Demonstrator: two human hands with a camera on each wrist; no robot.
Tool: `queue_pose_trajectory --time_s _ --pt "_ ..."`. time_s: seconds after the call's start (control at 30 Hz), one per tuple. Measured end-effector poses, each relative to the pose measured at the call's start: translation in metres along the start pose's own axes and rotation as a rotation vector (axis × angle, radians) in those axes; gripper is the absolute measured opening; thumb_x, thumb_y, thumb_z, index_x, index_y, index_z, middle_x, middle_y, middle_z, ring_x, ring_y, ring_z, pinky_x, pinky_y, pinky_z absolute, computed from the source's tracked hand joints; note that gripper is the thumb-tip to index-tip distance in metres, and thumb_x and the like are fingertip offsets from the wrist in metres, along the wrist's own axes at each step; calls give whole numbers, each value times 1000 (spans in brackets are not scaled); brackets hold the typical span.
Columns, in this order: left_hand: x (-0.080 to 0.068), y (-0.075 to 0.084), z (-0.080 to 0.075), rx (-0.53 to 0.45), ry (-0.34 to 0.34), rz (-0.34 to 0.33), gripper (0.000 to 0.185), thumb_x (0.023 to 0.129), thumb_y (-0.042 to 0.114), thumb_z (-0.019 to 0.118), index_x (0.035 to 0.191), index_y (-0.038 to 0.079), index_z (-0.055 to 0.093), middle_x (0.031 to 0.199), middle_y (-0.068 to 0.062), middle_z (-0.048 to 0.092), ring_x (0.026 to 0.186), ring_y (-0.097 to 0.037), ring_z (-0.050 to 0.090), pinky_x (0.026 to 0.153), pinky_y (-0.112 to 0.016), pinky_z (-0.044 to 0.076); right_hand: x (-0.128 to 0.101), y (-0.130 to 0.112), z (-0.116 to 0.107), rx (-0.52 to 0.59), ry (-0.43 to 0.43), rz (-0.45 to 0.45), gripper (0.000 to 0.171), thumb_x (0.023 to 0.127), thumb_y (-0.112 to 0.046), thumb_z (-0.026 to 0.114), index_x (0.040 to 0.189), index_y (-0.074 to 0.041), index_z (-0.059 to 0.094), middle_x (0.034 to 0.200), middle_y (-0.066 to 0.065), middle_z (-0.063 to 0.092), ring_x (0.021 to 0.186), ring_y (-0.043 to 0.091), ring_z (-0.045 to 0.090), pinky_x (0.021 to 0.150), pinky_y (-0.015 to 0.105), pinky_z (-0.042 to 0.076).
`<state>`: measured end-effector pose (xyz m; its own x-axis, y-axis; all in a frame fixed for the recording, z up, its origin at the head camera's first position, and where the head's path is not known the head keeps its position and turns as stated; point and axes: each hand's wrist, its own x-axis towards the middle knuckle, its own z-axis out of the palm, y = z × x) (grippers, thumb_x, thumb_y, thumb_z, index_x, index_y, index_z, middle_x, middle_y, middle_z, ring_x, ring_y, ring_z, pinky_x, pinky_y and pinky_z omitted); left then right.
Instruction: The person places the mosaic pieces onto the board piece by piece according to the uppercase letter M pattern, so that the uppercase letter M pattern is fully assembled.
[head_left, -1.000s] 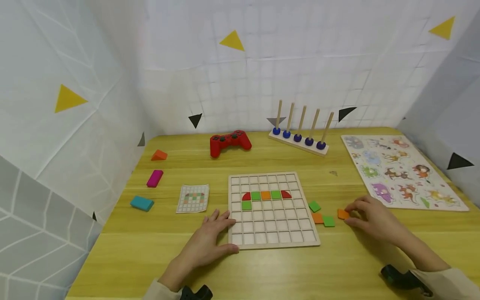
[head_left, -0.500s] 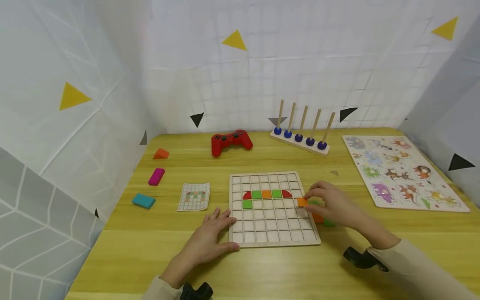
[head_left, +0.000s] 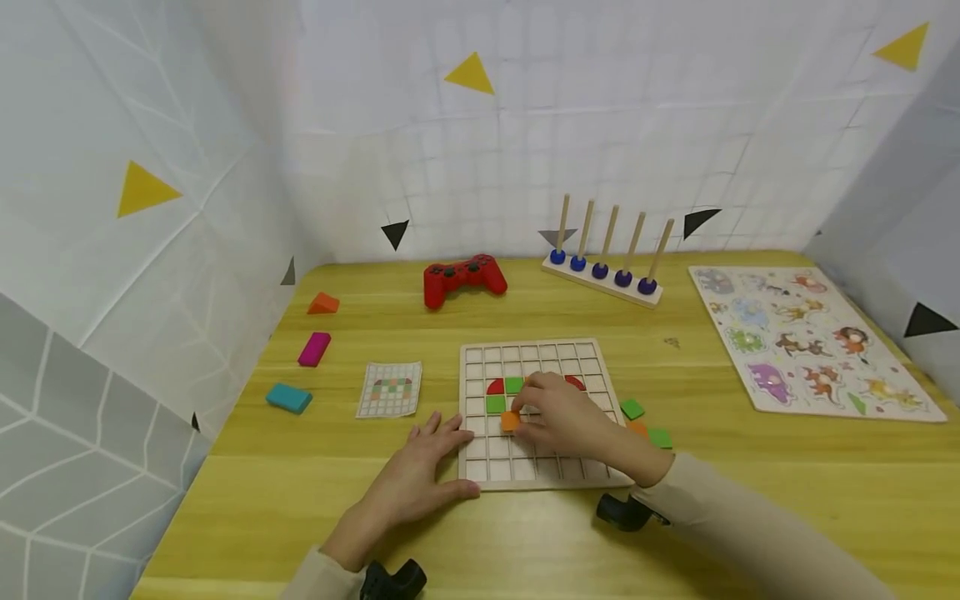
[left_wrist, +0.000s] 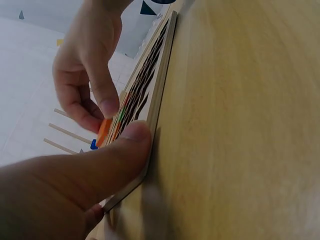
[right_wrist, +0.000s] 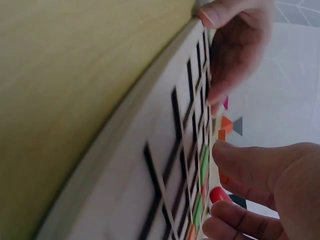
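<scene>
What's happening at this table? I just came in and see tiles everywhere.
A person is filling a wooden grid board with coloured tiles. The right hand pinches an orange tile over a cell beside the green tile. The left hand rests flat against the board's left edge. Spare tiles lie right of the board.

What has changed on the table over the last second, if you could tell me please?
The right hand lifted an orange tile from the loose tiles right of the grid board and carried it left over the board, just below the green tile, keeping its grip. The left hand stayed on the board's left edge; the loose green tiles did not move.
</scene>
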<state>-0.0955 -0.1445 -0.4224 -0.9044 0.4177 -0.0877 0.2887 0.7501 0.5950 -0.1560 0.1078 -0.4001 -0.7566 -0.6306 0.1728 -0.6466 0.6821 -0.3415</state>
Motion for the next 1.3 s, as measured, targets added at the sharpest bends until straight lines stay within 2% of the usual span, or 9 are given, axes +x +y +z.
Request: queue_pose_trajectory --time_s 0.2,0.47,0.9,1.13,1.3 --pt "1 0 0 -2 -12 6 68 83 52 73 137 14 57 157 -10 40 151 -41 21 120 -62 19 7 -9 10 12 -17 46 19 82 -28 79 95 -13 75 95 -1 63 86 13 54 77 30 50" --pt "-4 -2 3 -11 -11 8 68 83 51 73 137 13 57 156 -12 41 150 -43 22 118 -64 20 8 -15 16 63 -53 85 20 83 -28 79 97 -15 75 97 0 63 86 12 52 74 28 48" --pt "-3 -2 3 -12 -11 4 68 83 52 72 138 14 56 157 -11 39 151 -42 21 119 -64 20 9 -14 20 37 -23 62 17 83 -29 79 94 -17 75 97 0 63 88 13 53 78 31 49" --pt "-2 -1 2 -4 -10 -5 68 84 52 72 138 15 56 158 -9 38 151 -40 20 120 -62 19 11 -13 20 12 -11 108 16 82 -29 80 92 -17 74 99 0 61 90 15 53 77 32 49" --pt "0 0 -1 7 -3 -3 67 84 51 72 139 16 55 158 -8 38 151 -39 20 121 -61 19 14 -11 17 29 1 93 15 82 -28 80 91 -17 73 99 1 62 91 16 53 79 34 48"
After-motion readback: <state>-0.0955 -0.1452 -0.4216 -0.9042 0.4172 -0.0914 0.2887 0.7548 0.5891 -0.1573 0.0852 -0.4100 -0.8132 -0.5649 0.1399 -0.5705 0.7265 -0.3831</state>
